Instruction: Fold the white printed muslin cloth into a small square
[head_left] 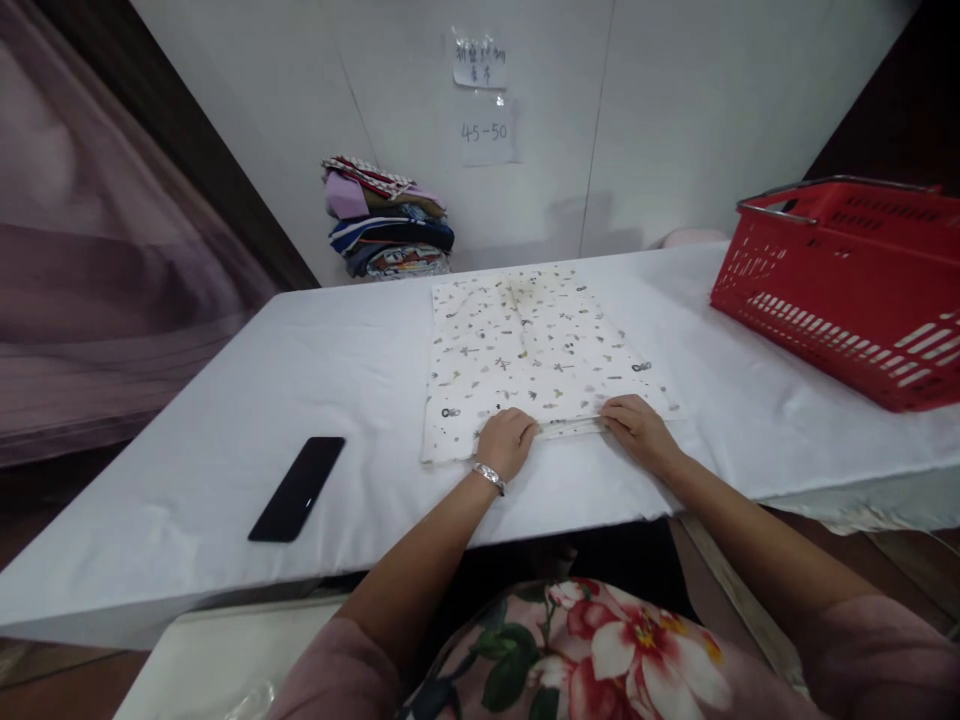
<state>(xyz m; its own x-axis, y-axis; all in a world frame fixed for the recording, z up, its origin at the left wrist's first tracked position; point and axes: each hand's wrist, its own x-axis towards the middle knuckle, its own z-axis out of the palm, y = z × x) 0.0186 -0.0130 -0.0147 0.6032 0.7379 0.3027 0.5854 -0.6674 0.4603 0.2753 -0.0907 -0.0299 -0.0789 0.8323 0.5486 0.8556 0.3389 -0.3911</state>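
A cream cloth with small printed motifs (525, 350) lies flat on the white-covered table (300, 380), folded into a rough rectangle. My left hand (507, 441), with a silver bracelet at the wrist, grips the cloth's near edge with curled fingers. My right hand (636, 428) pinches the same near edge a little to the right. Both hands rest on the table, about a hand's width apart.
A black phone (298, 488) lies face up at the near left. A red plastic basket (847, 285) stands at the right. A stack of folded clothes (386, 220) sits against the back wall. Paper notes (484, 100) hang on the wall.
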